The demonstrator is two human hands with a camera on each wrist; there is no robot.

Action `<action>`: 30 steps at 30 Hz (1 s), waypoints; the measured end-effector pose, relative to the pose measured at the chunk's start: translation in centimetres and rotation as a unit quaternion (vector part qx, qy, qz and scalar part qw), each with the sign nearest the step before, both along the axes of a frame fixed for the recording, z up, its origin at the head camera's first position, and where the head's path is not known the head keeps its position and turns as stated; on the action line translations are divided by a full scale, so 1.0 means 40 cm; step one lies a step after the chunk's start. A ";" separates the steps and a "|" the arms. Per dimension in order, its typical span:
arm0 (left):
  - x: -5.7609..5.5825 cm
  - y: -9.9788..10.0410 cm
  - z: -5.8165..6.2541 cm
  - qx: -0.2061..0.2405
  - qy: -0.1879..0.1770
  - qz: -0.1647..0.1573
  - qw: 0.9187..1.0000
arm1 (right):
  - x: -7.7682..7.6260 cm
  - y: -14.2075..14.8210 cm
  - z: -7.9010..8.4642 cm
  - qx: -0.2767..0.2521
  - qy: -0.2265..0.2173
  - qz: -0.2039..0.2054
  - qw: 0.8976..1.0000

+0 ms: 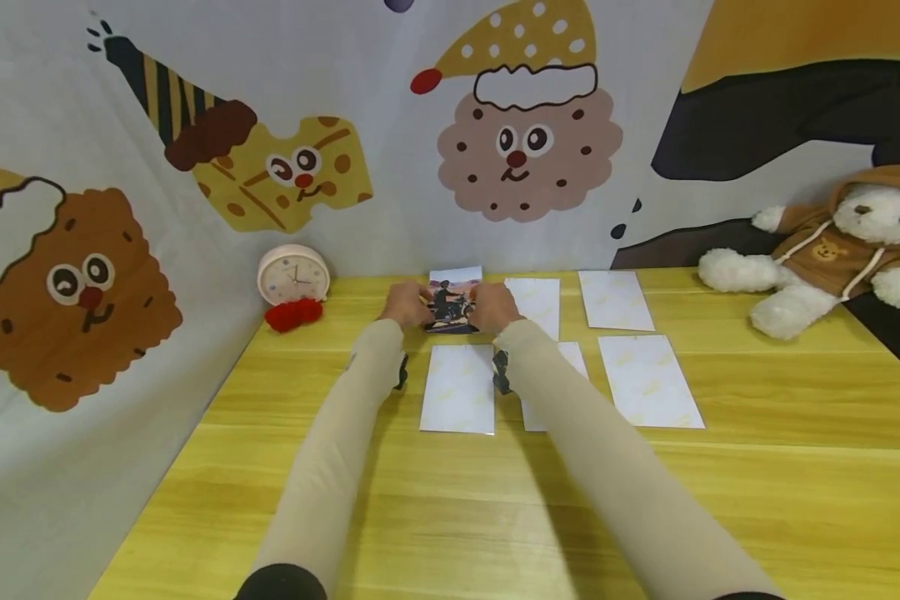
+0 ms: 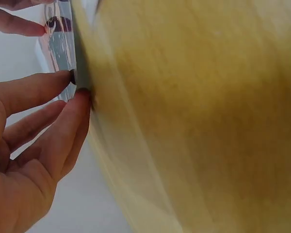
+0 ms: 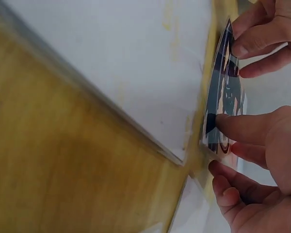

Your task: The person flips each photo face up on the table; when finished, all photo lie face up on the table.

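Both forearms, in pale sleeves (image 1: 328,467), extend forward and converge over the worktop (image 1: 450,517), reaching past the front row of white cards (image 1: 457,400). At the rear of the worktop, the left hand (image 1: 407,306) and the right hand (image 1: 495,308) pinch opposite sides of a picture card (image 1: 451,310), each with the thumb on the printed face and other fingers behind it. The card is glossy, shows a dark rider on a motorcycle, and appears tilted, although contact between its lower edge and the worktop cannot be confirmed.
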State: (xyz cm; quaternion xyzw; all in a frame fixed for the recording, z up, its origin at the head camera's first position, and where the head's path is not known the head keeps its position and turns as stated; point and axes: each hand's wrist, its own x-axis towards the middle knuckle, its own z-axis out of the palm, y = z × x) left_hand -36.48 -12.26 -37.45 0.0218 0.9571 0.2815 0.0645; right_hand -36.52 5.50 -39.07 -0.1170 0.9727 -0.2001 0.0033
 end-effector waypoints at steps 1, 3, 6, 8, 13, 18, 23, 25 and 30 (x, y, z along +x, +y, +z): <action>-0.002 0.002 -0.001 -0.008 0.001 -0.005 1.000 | 0.001 -0.001 0.001 0.002 0.000 -0.003 1.000; -0.009 0.007 -0.003 -0.033 0.010 -0.017 0.999 | 0.003 -0.002 0.003 0.015 0.007 -0.007 1.000; -0.018 0.011 -0.004 -0.079 0.023 -0.034 0.996 | 0.005 -0.009 0.007 0.037 0.013 -0.005 0.999; -0.022 0.011 -0.003 -0.105 0.026 -0.038 0.993 | 0.006 -0.016 0.008 0.058 0.018 0.005 0.998; -0.019 0.009 0.000 -0.116 0.012 -0.031 0.993 | 0.013 -0.030 0.007 0.096 0.013 0.004 0.995; -0.010 0.010 -0.001 -0.100 0.006 -0.027 0.995 | 0.023 -0.030 0.005 0.099 0.002 -0.008 0.995; -0.007 0.004 -0.008 -0.075 0.015 -0.028 0.997 | 0.020 -0.001 -0.004 0.053 0.047 -0.025 0.997; -0.007 -0.001 -0.009 -0.056 0.030 -0.018 0.998 | 0.017 0.022 0.000 0.018 0.069 -0.032 0.997; 0.003 -0.001 0.009 0.077 0.045 -0.002 0.996 | 0.015 0.095 0.033 -0.063 0.070 -0.032 0.995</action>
